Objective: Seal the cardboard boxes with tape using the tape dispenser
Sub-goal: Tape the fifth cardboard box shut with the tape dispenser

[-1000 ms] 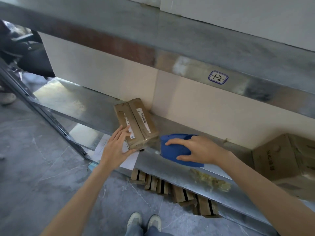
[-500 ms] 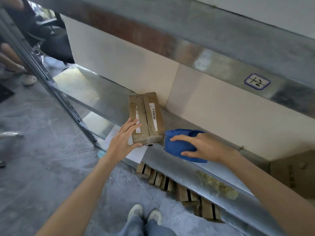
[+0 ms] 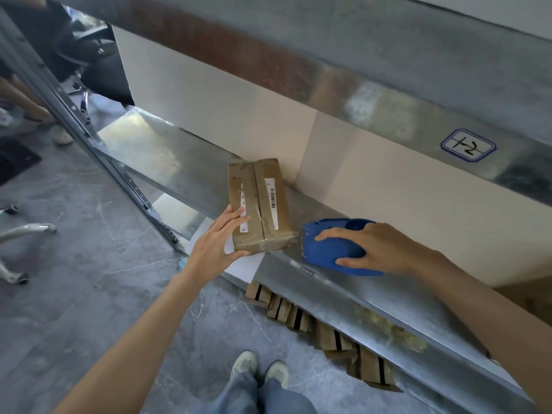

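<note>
Two hands at work — my left hand [image 3: 213,249] rests straight-fingered on one cardboard box [image 3: 263,201] on the metal shelf [image 3: 358,294], my right hand [image 3: 379,249] curls round one blue tape dispenser [image 3: 328,246] just beside it.

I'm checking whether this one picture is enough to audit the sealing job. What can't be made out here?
All in the head view:
- Tape roll inside the tape dispenser: covered by its blue shell and the right hand.
- Print on the barcode label of the cardboard box: too small to read.
- White sheet under the box: mostly covered by the box and the left hand.
- Small boxes below the shelf: its edge hides most of them.
</note>
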A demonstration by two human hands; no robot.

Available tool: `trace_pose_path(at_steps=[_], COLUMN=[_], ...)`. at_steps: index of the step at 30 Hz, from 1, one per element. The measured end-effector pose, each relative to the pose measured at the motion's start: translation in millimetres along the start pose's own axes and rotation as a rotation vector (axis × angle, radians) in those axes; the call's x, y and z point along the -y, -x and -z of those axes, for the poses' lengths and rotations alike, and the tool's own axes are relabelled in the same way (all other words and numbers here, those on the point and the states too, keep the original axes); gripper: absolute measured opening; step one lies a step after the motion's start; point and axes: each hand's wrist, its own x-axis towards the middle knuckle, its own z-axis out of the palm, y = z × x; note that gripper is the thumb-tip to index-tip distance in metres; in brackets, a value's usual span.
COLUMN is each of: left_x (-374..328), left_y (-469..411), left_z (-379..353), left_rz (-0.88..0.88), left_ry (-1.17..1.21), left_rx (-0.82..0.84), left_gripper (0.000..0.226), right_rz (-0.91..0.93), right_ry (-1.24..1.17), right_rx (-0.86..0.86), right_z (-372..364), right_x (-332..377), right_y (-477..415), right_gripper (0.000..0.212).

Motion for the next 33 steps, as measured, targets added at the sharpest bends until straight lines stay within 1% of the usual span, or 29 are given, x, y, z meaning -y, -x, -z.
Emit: trace_pose_path(at_steps=[7,15,22,25,29,30,33], left_x=[1,1,2,4,4,4,6], left_y=[-1,-1,-2,-1,-1,-1,0], left_z=[-1,-1,0,-1,0,-1,-5], left_rz=[0.010,0.004,0.007,0.004,0.008,0.004,0.000], left_ry=[-0.009,0.014,0.040,0.050,0.066,0.075,0.100], left_rx=[0.001,-0.022,-0.017,-0.017,-0.025,-0.026,-0.035], left_gripper=[0.075,0.078,0.079,0.078,0.076,0.076,0.076], right_rz=[-0.091,-0.175,-0.249,-0.251,-0.220,-0.212,-0.146], right_ry=[0.099,0.125,0.190,0.212,0.297,0.284,0.263], right_rx=[-0.037,-0.068,-0.125,-0.146,-0.154,-0.170,-0.359], right_z=[5,-17,-36,-43,-51,-52,-60], right_x=[-31,-21,3,13,23,24,20], right_y=[22,6,-30,-44,-58,-60,-68], right_gripper=[0.051,0.054,0.055,0.056,0.061,0.064,0.068])
